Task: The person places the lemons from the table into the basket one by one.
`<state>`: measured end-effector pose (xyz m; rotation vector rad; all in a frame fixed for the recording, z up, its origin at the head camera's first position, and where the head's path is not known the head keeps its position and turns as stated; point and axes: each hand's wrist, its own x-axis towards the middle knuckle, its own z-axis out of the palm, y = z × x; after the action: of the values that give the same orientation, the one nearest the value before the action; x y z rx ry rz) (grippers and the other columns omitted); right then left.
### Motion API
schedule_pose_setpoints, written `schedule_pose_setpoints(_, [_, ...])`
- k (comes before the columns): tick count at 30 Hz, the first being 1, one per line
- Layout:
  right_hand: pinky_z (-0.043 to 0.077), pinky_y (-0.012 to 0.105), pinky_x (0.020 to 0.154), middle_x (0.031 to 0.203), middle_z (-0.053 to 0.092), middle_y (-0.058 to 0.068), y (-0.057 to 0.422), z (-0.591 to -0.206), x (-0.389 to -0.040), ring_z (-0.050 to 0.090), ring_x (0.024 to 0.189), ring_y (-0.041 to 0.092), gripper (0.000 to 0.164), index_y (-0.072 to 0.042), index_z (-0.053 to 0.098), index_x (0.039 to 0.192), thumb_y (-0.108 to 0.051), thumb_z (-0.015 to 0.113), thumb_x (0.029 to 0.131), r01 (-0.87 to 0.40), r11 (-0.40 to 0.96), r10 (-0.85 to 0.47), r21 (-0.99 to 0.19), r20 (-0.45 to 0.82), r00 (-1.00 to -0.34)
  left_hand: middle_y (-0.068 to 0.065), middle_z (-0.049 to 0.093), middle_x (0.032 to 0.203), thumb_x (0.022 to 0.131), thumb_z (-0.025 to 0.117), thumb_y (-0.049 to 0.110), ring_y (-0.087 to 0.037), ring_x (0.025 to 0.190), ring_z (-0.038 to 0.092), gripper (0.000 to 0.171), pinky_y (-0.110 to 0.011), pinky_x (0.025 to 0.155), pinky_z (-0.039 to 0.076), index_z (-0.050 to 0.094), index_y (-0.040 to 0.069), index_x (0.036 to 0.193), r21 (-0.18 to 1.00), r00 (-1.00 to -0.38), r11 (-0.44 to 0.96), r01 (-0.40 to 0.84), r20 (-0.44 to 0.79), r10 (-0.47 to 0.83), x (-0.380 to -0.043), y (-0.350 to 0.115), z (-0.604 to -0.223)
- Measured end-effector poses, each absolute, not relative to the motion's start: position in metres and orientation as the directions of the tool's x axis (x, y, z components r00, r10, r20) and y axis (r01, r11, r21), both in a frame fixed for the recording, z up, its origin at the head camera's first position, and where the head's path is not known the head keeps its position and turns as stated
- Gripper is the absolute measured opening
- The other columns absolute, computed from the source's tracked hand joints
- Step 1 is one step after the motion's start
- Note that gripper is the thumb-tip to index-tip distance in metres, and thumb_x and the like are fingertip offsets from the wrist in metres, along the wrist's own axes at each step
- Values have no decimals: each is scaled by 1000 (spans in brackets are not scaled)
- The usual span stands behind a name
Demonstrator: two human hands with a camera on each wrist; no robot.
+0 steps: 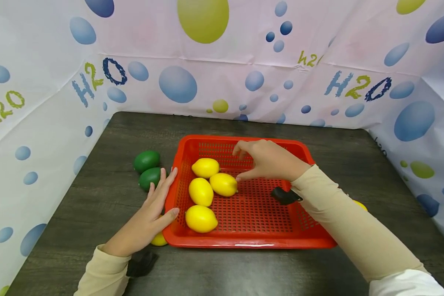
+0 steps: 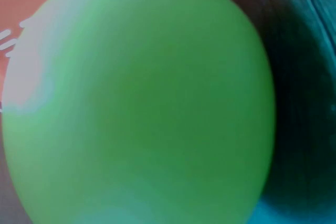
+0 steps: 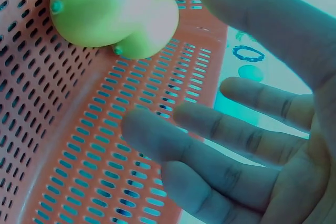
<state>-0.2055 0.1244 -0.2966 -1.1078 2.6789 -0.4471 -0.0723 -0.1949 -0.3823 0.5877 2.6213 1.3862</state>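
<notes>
A red plastic basket (image 1: 251, 241) with a perforated floor holds several yellow lemons (image 1: 201, 191) in its left half. My left hand (image 1: 144, 228) rests against the basket's left rim, its fingers extended and the thumb over the edge. Inside the basket, my right hand (image 1: 271, 161) hovers just right of one lemon (image 1: 223, 184), fingers loosely bent, with nothing held. The right wrist view has the hand (image 3: 252, 156) apart from the lemons (image 3: 97, 9). A rounded fruit (image 2: 142, 103), tinted green, fills most of the left wrist view and hides the left hand there.
Two dark green fruits (image 1: 146, 161) lie on the dark wooden table (image 1: 96, 197) left of the basket. A yellow fruit (image 1: 159, 239) shows partly beside the left hand, and another yellow piece (image 1: 360, 204) peeks out past the right sleeve. A patterned sheet (image 1: 222, 53) surrounds the table.
</notes>
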Motion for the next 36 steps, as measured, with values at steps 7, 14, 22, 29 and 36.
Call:
schedule_pose_setpoints(7, [53, 31, 66, 114, 72, 3, 133, -283, -198, 56, 59, 8, 56, -11, 64, 124, -39, 88, 82, -663, 654, -727, -364, -62, -683, -4, -14, 171, 107, 54, 26, -37, 156, -16, 80, -68, 118, -10, 1, 34, 167, 812, -921, 514, 277, 72, 383, -74, -196, -380])
schedule_pose_setpoints(14, [54, 28, 65, 114, 71, 2, 146, -281, -194, 59, 61, 3, 52, -13, 65, 121, -37, 89, 82, -657, 661, -719, -362, -58, -692, -4, -13, 171, 107, 54, 25, -34, 156, -15, 80, -66, 119, -10, 1, 33, 167, 811, -917, 509, 288, 81, 390, -74, -196, -382])
schedule_pose_setpoints(22, [55, 28, 63, 113, 70, 2, 162, -276, -187, 63, 62, 5, 52, -14, 65, 121, -35, 90, 81, -630, 679, -696, -377, -59, -716, -4, -12, 172, 107, 54, 26, -34, 156, -14, 81, -66, 119, -9, 0, 34, 167, 812, -921, 514, 277, 72, 384, -75, -196, -382])
schedule_pose_setpoints(29, [55, 27, 60, 110, 70, 1, 170, -277, -186, 62, 62, 4, 51, -15, 65, 122, -34, 90, 81, -627, 688, -691, -366, -66, -720, -3, -11, 172, 107, 55, 25, -31, 157, -15, 82, -67, 119, -7, 0, 34, 167, 816, -919, 508, 276, 70, 388, -75, -197, -382])
schedule_pose_setpoints(36, [54, 26, 59, 108, 71, 0, 177, -278, -185, 61, 61, 4, 50, -15, 66, 120, -33, 90, 80, -614, 700, -681, -364, -82, -728, -2, -12, 172, 107, 54, 25, -31, 157, -15, 82, -68, 119, -7, -1, 35, 166, 823, -920, 502, 266, 61, 387, -74, -197, -383])
